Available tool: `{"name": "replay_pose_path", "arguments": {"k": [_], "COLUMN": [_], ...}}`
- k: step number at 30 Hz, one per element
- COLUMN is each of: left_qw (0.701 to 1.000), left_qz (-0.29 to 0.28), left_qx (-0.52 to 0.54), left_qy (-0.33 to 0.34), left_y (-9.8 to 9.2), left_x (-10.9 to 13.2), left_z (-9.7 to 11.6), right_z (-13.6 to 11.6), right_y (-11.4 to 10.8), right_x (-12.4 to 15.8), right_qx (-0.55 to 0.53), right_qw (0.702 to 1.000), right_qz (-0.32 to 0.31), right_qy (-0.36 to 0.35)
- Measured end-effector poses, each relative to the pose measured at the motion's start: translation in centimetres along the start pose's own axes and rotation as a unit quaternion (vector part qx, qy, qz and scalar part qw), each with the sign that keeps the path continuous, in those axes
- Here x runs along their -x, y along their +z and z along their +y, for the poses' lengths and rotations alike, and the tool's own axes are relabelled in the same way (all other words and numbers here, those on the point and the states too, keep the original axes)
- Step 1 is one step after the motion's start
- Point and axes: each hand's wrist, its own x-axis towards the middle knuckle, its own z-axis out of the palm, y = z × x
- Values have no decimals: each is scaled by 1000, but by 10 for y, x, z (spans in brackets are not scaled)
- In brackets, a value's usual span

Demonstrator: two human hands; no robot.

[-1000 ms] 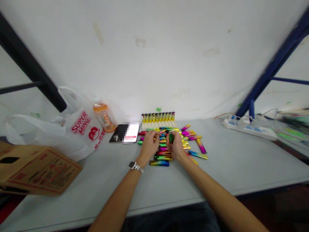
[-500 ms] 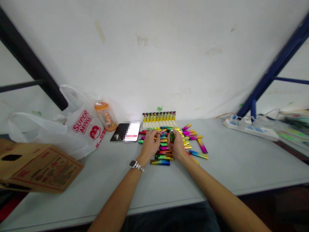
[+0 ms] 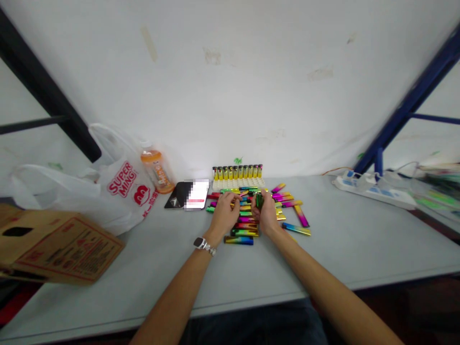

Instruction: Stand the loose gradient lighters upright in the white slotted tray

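green lighter (image 3: 258,200) over the pile (image 3: 244,233)
right hand (image 3: 268,215) grips it just above the pile; left hand (image 3: 224,214) curls beside it, hold unclear

I see bare table (image 3: 359,239) right of the pile of lighters (image 3: 247,225) as far as the power strip (image 3: 373,192), and on its near side too. Just behind it stands a rack of lighters (image 3: 237,178). To its left, a phone (image 3: 187,195), bottle (image 3: 158,171), plastic bag (image 3: 118,191) and cardboard box (image 3: 53,244) block the way.
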Motion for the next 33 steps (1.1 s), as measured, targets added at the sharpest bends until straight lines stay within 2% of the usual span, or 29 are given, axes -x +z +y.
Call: {"name": "replay_pose_path", "arguments": {"k": [3, 6, 11, 15, 17, 19, 22, 28, 33], "left_qw": [1000, 1000, 1000, 1000, 1000, 1000, 1000, 999, 999], "left_qz": [-4, -6, -6, 2, 5, 4, -7, -14, -12], "left_qx": [-7, -3, 12, 13, 7, 1, -12, -12, -9], "left_qy": [-1, -2, -12, -13, -14, -21, -27, -27, -37], "left_y": [1, 1, -5, -11, -13, -16, -22, -33, -33], "left_x": [2, 6, 18, 21, 21, 20, 22, 34, 34], "left_z": [1, 0, -1, -3, -5, -9, -16, -30, -33], "right_z": [-4, -5, -7, -15, -20, -24, -26, -10, 6], "right_y": [1, 0, -8, -8, -2, 7, 25, 55, 68], "right_x": [-1, -3, -12, -36, -54, -74, -103, -148, -170], "right_qx": [-51, -39, 98, 226, 278, 307, 365, 439, 429], "right_qw": [999, 999, 990, 956, 939, 928, 895, 842, 843], "right_qz": [11, 5, -3, -33, -41, -87, -114, -147, -177], "right_qy": [-6, -19, -102, -182, -198, -190, -231, -277, -271]}}
